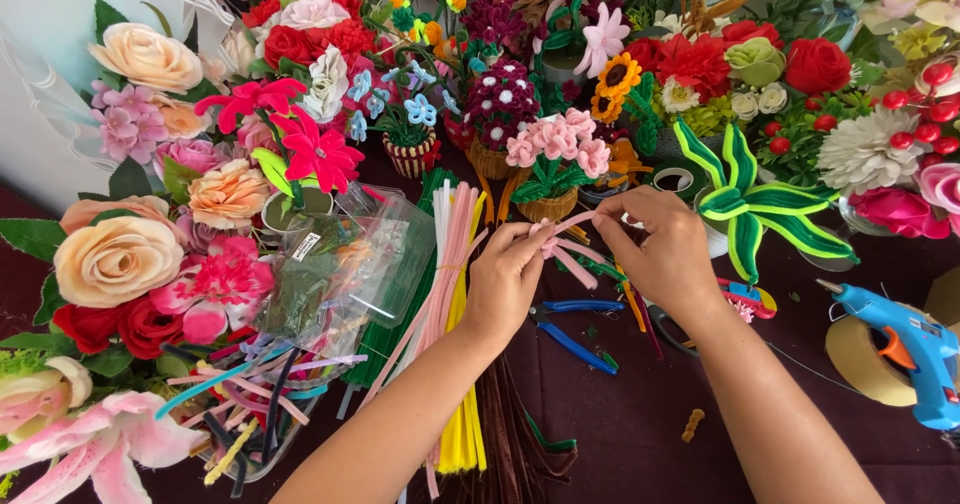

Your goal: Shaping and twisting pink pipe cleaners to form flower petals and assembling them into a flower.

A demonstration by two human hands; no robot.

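Across the table: dark maroon table (640, 414) ringed with handmade flowers in small pots
Stem bundle: pink, yellow and green pipe cleaners (452, 264) lying just left of the hands
Glue gun: blue glue gun (900, 349) at the right edge
Left hand (503, 282): pinching one end of the pink pipe cleaner (566, 236)
Right hand (662, 254): fingers closed on its other end, above the blue-handled pliers (578, 329)

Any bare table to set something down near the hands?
Yes: dark cloth between the right forearm and the blue glue gun, and a narrow strip between both forearms below the blue pliers. The left side is crowded with pipe cleaners, a clear box and flowers. Both hands pinch a pink pipe cleaner.
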